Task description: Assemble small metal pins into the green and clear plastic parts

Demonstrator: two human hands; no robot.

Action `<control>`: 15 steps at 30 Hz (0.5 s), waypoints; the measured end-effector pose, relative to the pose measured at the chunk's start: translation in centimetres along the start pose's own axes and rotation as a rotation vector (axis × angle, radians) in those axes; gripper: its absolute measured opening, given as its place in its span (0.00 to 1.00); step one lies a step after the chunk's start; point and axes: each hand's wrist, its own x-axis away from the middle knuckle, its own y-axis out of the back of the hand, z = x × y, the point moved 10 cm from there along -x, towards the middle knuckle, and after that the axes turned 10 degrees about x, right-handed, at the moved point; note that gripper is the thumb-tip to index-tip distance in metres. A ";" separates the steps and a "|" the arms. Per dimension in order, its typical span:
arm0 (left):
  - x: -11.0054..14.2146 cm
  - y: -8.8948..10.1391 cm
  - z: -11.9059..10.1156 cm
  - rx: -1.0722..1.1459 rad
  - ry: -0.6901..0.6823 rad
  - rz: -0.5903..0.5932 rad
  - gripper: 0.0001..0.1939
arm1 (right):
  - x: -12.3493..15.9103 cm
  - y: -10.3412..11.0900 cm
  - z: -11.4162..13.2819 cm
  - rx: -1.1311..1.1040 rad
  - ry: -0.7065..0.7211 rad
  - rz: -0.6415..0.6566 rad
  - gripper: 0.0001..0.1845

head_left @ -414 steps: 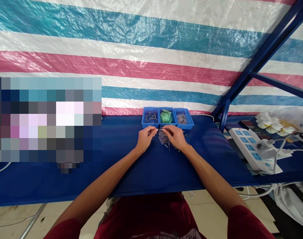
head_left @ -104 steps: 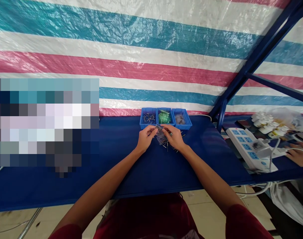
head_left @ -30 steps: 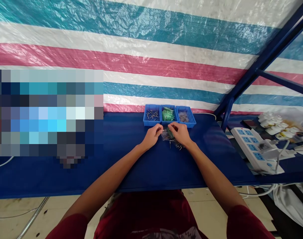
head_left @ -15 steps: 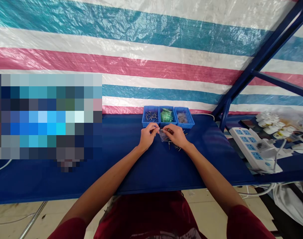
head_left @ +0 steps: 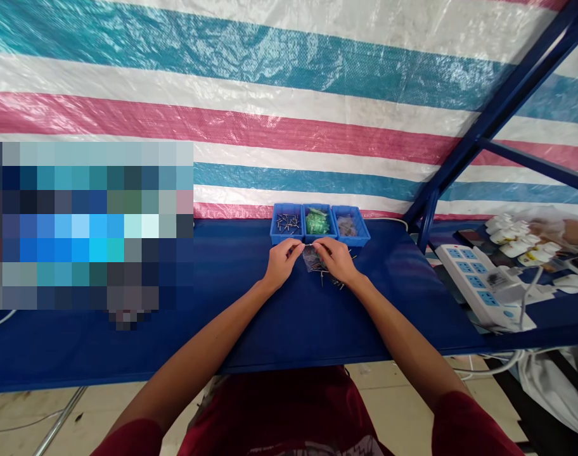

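Observation:
My left hand (head_left: 283,259) and my right hand (head_left: 335,258) meet fingertip to fingertip just in front of the blue bins. Between them they pinch a small thin metal pin (head_left: 308,245), its exact kind too small to make out. Beneath the fingers lies a clear plastic bag (head_left: 312,261). Several loose metal pins (head_left: 322,277) are scattered on the table under and beside my right hand. Behind stand three blue bins: the left bin (head_left: 288,239) holds metal pins, the middle one green packets (head_left: 317,221), the right one clear or greyish small pieces (head_left: 346,226).
The blue table (head_left: 289,335) ends at a front edge near my body. A white power strip (head_left: 476,285) with plugs and cables sits at the right, beside white bottles (head_left: 517,237). A blue metal frame (head_left: 488,120) rises there. Striped sheeting (head_left: 293,126) hangs behind. The left is pixelated.
The fingertips of both hands have closed in slightly around the thin pin, so less of it shows. Otherwise the hands stay in place; the view has shifted a little.

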 end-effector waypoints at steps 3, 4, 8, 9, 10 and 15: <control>0.1 0.0 0.1 0.022 0.039 0.005 0.19 | 0.1 0.1 0.0 -0.028 0.003 -0.020 0.14; 0.1 0.0 0.1 0.026 0.050 0.006 0.21 | 0.1 0.2 0.0 -0.035 0.009 -0.027 0.14; 0.3 0.0 0.1 0.031 0.073 0.011 0.23 | 0.2 0.4 0.4 -0.052 0.031 -0.048 0.13; 0.3 0.0 0.2 0.037 0.078 0.014 0.23 | 0.2 0.4 0.5 -0.054 0.034 -0.047 0.13; 0.3 0.0 0.2 0.047 0.083 0.015 0.23 | 0.2 0.3 0.5 -0.059 0.036 -0.041 0.13; 0.3 -0.1 0.6 0.121 0.117 0.002 0.23 | 0.1 -0.2 0.2 -0.087 0.017 -0.003 0.12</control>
